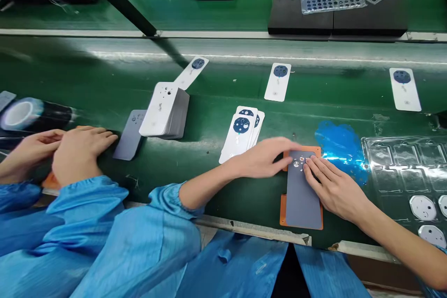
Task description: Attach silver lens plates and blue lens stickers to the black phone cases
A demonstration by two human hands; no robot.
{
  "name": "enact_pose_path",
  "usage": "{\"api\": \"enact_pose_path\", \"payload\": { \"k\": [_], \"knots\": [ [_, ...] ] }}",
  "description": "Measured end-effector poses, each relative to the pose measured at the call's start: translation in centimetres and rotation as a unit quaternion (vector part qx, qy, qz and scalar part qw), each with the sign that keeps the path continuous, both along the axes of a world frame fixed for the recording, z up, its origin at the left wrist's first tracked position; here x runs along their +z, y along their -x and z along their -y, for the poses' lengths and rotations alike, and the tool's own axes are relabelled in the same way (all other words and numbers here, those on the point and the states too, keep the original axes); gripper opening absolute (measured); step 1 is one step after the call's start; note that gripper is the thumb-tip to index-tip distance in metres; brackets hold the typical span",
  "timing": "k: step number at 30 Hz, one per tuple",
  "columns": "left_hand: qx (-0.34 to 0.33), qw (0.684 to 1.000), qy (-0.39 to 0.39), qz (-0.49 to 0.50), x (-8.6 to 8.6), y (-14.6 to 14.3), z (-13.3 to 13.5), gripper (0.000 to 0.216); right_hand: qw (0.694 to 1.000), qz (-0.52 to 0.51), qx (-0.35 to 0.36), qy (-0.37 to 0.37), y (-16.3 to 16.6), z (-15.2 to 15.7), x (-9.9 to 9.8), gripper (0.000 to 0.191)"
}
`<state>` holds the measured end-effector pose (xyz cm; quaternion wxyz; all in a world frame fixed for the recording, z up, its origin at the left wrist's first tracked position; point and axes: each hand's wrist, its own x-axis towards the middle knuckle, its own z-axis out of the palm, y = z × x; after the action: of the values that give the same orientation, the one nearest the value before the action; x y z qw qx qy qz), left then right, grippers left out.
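Note:
A grey phone back panel (303, 200) with camera holes near its top lies face up on an orange fixture (283, 212). My right hand (337, 188) rests on the panel's upper right, fingers stretched out flat beside the holes. My left hand (263, 157) reaches the fixture's upper left corner, its thumb and fingers apart; I cannot tell whether the fingertips touch the panel. Just beyond my left forearm lie several white phone back panels (234, 137) with dark round camera areas, overlapping. Crumpled blue film (340, 149) lies right of the fixture.
A clear plastic tray (387, 156) with white octagonal pieces (422, 208) stands right. To the left are a tall panel stack (160, 109), a tilted grey panel (131, 135) and a co-worker's hands (78, 149). Single white panels (278, 82) lie farther back, below black blocks (300, 14).

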<state>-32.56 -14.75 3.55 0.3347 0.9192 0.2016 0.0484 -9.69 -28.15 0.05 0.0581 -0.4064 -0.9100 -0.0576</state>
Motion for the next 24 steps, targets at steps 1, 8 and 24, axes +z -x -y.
{"api": "enact_pose_path", "payload": {
  "k": [1,8,24],
  "knots": [
    [0.034,0.999,0.005,-0.01,-0.1,-0.8,-0.7,0.037,1.0,0.0,0.0,-0.003,-0.1,0.0,0.0,0.044],
    [0.074,0.988,0.127,-0.038,-2.7,-4.9,-2.5,0.024,1.0,-0.02,-0.017,-0.009,0.2,0.0,-0.8,0.045],
    [0.123,0.987,0.106,0.022,-4.1,-2.9,-0.8,0.036,0.824,-0.186,-0.534,0.029,-20.8,-16.4,6.5,0.055]
  ]
}}
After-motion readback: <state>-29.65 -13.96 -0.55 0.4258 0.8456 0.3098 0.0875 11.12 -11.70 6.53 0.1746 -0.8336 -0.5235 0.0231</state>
